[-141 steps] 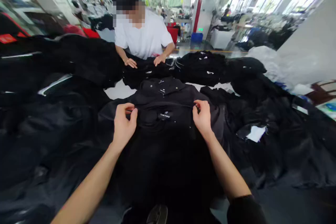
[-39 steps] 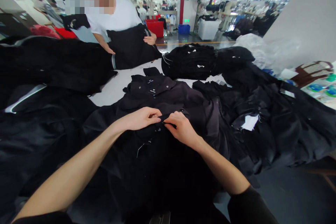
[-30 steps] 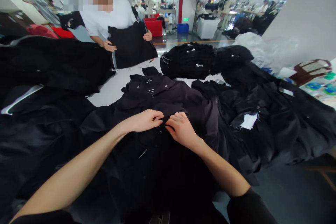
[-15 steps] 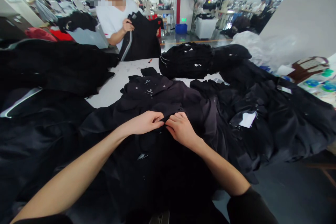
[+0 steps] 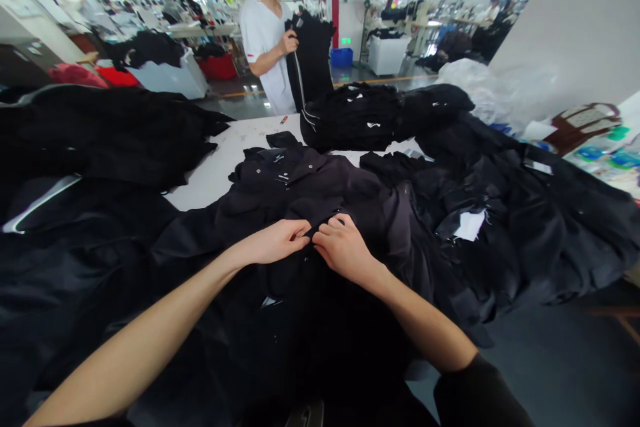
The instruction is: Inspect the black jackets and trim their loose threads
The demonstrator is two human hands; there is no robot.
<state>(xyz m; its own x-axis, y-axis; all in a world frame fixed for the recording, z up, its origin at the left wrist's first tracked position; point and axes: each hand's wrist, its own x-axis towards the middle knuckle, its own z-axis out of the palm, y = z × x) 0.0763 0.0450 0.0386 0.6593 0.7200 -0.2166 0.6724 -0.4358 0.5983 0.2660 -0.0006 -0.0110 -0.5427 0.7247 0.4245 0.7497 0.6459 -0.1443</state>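
Note:
A black garment (image 5: 320, 180) lies spread before me, its collar at the far end with printed lettering and two round snaps. My left hand (image 5: 283, 240) pinches its cloth near the middle, thumb pressed against the curled fingers. Close beside it, my right hand (image 5: 345, 247) grips the same cloth with bent fingers. The two hands almost touch, and a dark fold runs between their fingertips. Whatever small detail sits under the fingertips is hidden. A small pale tag (image 5: 271, 301) shows on the dark cloth below my left hand.
Black garments heap up on the left (image 5: 100, 133) and on the right (image 5: 540, 227). Behind stands a bundled dark stack (image 5: 355, 117) on the white tabletop (image 5: 250, 130). Across the table a person (image 5: 265, 40) holds a black garment (image 5: 313, 53). Clear plastic bags (image 5: 470, 83) lie at the far right.
The person across the table has moved right with the held garment. My hands keep their grip on the cloth and have barely shifted.

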